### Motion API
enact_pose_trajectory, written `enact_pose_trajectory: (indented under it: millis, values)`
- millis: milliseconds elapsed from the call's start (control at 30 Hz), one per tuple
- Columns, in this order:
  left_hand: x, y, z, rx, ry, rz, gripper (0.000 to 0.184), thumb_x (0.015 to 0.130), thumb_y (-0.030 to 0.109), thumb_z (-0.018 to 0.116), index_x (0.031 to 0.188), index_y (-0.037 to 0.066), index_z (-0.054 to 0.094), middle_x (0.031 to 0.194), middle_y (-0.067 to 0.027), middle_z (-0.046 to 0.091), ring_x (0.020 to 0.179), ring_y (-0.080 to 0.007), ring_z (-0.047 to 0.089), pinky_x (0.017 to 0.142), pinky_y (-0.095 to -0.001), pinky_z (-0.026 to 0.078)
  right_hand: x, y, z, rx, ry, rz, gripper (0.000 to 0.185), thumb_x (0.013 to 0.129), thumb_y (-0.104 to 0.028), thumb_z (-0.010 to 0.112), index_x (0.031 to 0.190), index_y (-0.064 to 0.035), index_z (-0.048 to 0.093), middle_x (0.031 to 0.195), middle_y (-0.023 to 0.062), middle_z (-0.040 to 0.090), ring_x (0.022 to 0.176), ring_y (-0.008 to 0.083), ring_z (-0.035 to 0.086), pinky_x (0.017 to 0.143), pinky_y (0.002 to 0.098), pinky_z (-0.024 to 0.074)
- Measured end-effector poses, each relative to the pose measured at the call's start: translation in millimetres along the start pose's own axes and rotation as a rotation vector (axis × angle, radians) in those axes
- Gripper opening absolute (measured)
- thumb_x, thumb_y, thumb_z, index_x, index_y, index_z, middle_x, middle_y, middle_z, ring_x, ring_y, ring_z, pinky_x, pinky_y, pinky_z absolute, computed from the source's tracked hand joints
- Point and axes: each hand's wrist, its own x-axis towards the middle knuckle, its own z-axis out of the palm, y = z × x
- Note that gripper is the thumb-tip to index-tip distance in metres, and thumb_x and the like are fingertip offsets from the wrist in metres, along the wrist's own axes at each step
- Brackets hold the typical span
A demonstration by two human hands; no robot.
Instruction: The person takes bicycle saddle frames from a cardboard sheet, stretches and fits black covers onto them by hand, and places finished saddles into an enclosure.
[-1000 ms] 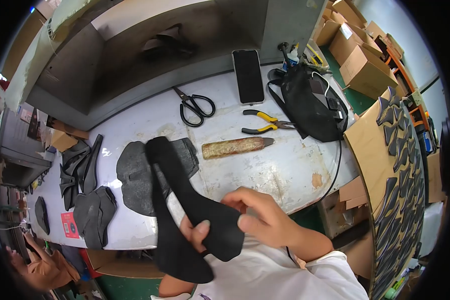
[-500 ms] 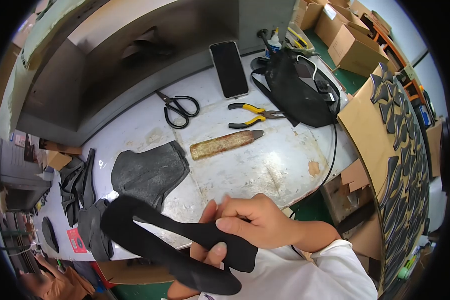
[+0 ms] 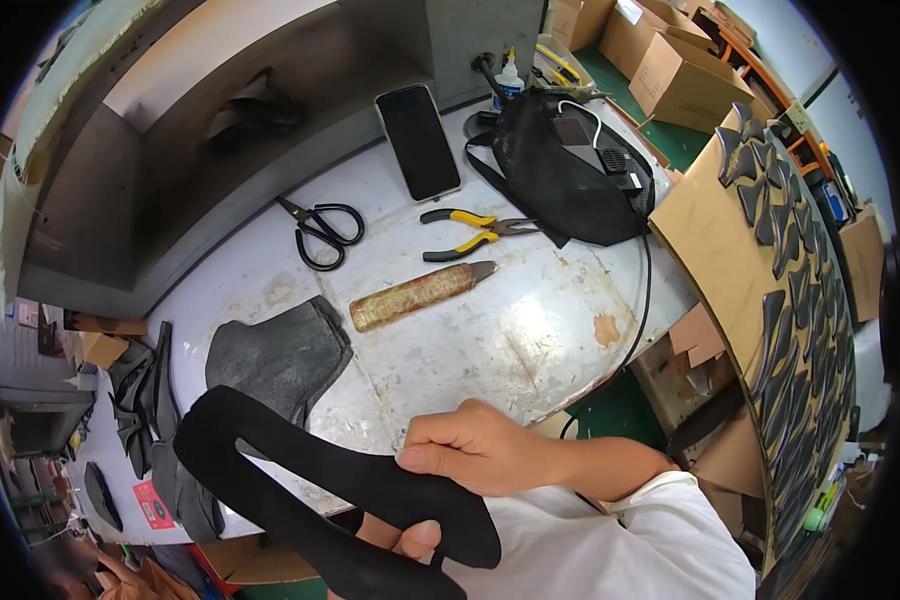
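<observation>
Across the middle, a white worktable [image 3: 450,370], scuffed and stained. Behind it, a grey metal housing [image 3: 115,270], open-fronted, with a dark shape inside too dim to make out. To the right, a tan board [image 3: 700,220] set with many glossy dark pieces [image 3: 773,330]. Over the table's near edge, a folded black piece [image 3: 340,465], long and matte, bent at the left, with two legs reaching toward a white shirt [image 3: 610,550]. At the table's far right, a black bag [image 3: 570,190] trailing a cable. Just beyond the fold, dark grey sheets [image 3: 275,355] stacked flat. At the upper leg's edge, the right hand [image 3: 470,445], curled nearly closed, thumb touching; cannot tell whether gripping. Lower down, the left hand [image 3: 420,538], closed around the same leg, thumb on top, fingers partly hidden. Farther back, a phone [image 3: 418,143], a wrapped-handle tool [image 3: 415,297], spread yellow-and-black pliers [image 3: 475,232], black-handled scissors [image 3: 322,235], and a small bottle [image 3: 508,82] beside the bag.
</observation>
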Motion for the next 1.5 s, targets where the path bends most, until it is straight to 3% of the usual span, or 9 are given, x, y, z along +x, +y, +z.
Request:
enact_pose_trajectory:
  millis: [267,400,467,533,600,800,1000,1133,1500]
  values:
    - [-3,53,10,-0.008,0.201,-0.457,0.066,0.089,0.014,0.064,0.144,-0.006,0.032,0.122,-0.0143,0.062,0.117,-0.0189,0.054,0.102,-0.0341,0.040,-1,13,1,0.561,0.053,0.119,0.027,0.100,-0.022,0.059,0.081,-0.0028,0.056,0.072,-0.0039,0.052,0.069,0.0032,0.045,0.060,0.0221,0.0381]
    - [1,43,17,0.069,0.329,-0.569,0.064,0.083,0.018,0.064,0.140,-0.004,0.043,0.125,-0.0098,0.059,0.117,-0.0158,0.056,0.098,-0.0297,0.043,3,-14,-18,-0.176,0.132,-0.083,0.036,0.087,-0.020,0.076,0.066,-0.0030,0.052,0.057,0.0017,0.050,0.056,0.0055,0.045,0.050,0.0249,0.0361]
    - [0,51,11,0.207,0.150,-0.438,0.083,0.083,-0.005,0.066,0.147,-0.007,0.013,0.115,-0.0171,0.062,0.099,-0.0186,0.062,0.083,-0.0297,0.048,3,-16,-22,0.023,0.050,0.013,0.037,0.086,-0.018,0.078,0.063,-0.0029,0.053,0.056,0.0006,0.053,0.054,0.0046,0.046,0.048,0.0248,0.0353]
    - [10,77,38,-0.496,-0.072,0.108,0.076,0.083,-0.004,0.067,0.145,-0.008,0.023,0.118,-0.0159,0.061,0.109,-0.0184,0.058,0.092,-0.0297,0.044,0,-9,-18,0.188,-0.007,0.007,0.031,0.092,-0.022,0.072,0.071,-0.0024,0.060,0.059,-0.0033,0.053,0.058,0.0016,0.045,0.051,0.0222,0.0345]
    - [-7,61,15,0.038,0.072,-0.448,0.075,0.083,-0.001,0.068,0.145,-0.006,0.026,0.123,-0.0159,0.058,0.117,-0.0194,0.054,0.098,-0.0297,0.040,0,-8,-8,0.482,-0.021,0.108,0.026,0.094,-0.023,0.069,0.079,-0.0012,0.063,0.063,-0.0032,0.056,0.061,0.0005,0.048,0.052,0.0204,0.0373]
    - [11,68,14,0.370,-0.166,-0.552,0.073,0.072,0.006,0.074,0.138,-0.004,0.043,0.131,-0.0128,0.056,0.129,-0.0195,0.049,0.111,-0.0355,0.037,2,8,-4,0.444,-0.247,-0.092,0.030,0.098,-0.027,0.062,0.089,0.0009,0.065,0.066,-0.0022,0.058,0.055,0.0036,0.052,0.048,0.0209,0.0394]
    - [31,62,25,0.184,0.063,-0.144,0.040,0.084,0.015,0.062,0.116,0.001,0.043,0.105,-0.0085,0.052,0.103,-0.0160,0.045,0.089,-0.0303,0.035,-10,24,14,0.678,-0.056,-0.058,0.033,0.096,-0.027,0.064,0.103,0.0046,0.065,0.091,0.0084,0.067,0.080,0.0130,0.062,0.065,0.0286,0.0485]
    - [38,55,30,0.042,0.237,0.121,0.023,0.092,0.021,0.055,0.101,0.004,0.042,0.088,-0.0056,0.049,0.085,-0.0136,0.043,0.075,-0.0268,0.034,2,28,3,1.033,-0.105,-0.016,0.069,0.094,-0.065,0.048,0.091,0.0039,0.054,0.093,0.0119,0.060,0.088,0.0174,0.058,0.075,0.0281,0.0459]
    - [66,48,14,0.319,0.554,0.408,0.053,0.104,0.049,0.026,0.087,0.005,0.050,0.078,-0.0077,0.052,0.072,-0.0134,0.047,0.067,-0.0258,0.038,4,15,9,-0.459,0.302,-0.447,0.018,0.092,-0.009,0.065,0.079,-0.0012,0.055,0.065,0.0098,0.054,0.051,0.0251,0.053,0.048,0.0344,0.0423]
